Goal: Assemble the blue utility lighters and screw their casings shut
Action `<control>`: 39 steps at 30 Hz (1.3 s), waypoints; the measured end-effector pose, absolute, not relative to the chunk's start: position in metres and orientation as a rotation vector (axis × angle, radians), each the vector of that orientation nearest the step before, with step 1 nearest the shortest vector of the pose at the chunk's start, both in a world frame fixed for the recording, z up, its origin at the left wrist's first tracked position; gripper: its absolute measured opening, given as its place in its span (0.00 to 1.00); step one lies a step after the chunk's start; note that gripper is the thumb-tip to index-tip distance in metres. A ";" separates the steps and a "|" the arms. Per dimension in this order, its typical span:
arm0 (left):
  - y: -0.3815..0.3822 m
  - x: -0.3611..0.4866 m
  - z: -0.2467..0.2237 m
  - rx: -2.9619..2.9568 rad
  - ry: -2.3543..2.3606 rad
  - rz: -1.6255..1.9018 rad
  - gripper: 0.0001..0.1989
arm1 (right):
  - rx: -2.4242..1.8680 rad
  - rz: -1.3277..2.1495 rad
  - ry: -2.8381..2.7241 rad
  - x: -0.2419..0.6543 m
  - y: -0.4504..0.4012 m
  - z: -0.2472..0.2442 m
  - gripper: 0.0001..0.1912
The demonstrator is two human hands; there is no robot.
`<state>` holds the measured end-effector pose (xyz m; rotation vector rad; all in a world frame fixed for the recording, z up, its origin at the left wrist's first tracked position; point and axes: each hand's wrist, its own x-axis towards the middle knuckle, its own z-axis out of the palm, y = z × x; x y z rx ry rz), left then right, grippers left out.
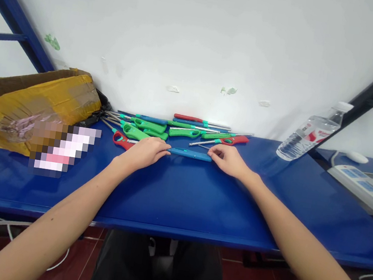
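A long blue gas lighter (189, 153) lies level between my two hands, just above or on the blue table. My left hand (147, 151) closes its fingers on the lighter's left end and hides that end. At the opposite end, my right hand (228, 159) pinches with thumb and fingertips. A thin dark rod shows by the right fingertips; whether they hold it I cannot tell. Behind the hands lie several lighters with metal stems: green ones (145, 133), a red one (235, 140) at the right, and another red one (121, 140) beside my left hand.
A cardboard box (32, 112) wrapped in yellow tape stands at the left, with a blurred pink-and-white patch before it. A water bottle (309, 135) stands at the right near a power strip (369, 186). The white wall (201, 44) rises behind the blue table (181, 200).
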<state>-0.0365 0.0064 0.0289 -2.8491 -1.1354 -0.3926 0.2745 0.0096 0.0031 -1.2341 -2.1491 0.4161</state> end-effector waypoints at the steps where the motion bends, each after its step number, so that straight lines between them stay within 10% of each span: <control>1: 0.007 -0.037 0.028 -2.864 -1.133 -0.389 0.14 | -1.238 0.446 -2.142 0.275 0.010 0.003 0.06; 39: -0.021 0.005 0.002 -2.984 -0.998 -0.335 0.31 | -1.111 0.238 -2.456 0.279 0.006 0.016 0.09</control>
